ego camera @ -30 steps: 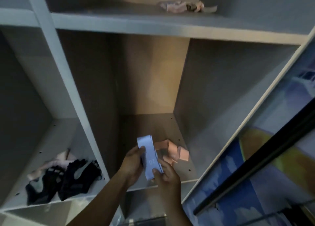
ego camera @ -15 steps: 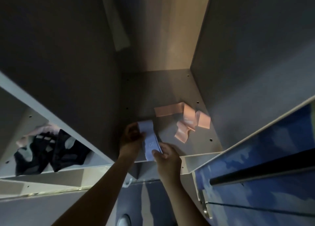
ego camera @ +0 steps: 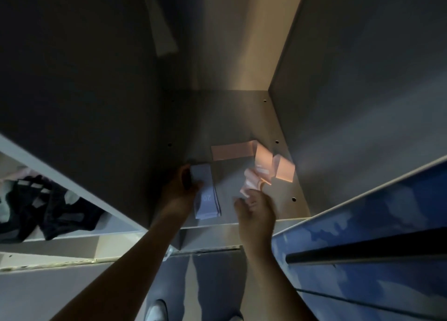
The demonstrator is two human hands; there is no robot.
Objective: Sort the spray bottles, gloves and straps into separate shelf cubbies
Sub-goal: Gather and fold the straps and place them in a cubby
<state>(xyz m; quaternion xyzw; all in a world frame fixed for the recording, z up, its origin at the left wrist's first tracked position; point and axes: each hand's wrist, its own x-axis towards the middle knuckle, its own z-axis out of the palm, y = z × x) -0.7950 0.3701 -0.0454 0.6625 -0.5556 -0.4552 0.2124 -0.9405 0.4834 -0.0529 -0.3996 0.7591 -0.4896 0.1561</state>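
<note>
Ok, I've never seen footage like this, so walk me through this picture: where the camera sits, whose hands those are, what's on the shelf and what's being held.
There is no machine here. The camera is worn on a person's head and looks forward and down, so the two bare arms reaching up from the bottom belong to the wearer.

They reach into a shelf cubby. The left hand grips a folded pale blue strap with "20" printed on it, which lies on the cubby floor. The right hand is at the near end of a crumpled pink strap that lies on the same floor; blur hides whether it grips it.

In the next cubby to the left lie dark gloves. No spray bottles are in view.
</note>
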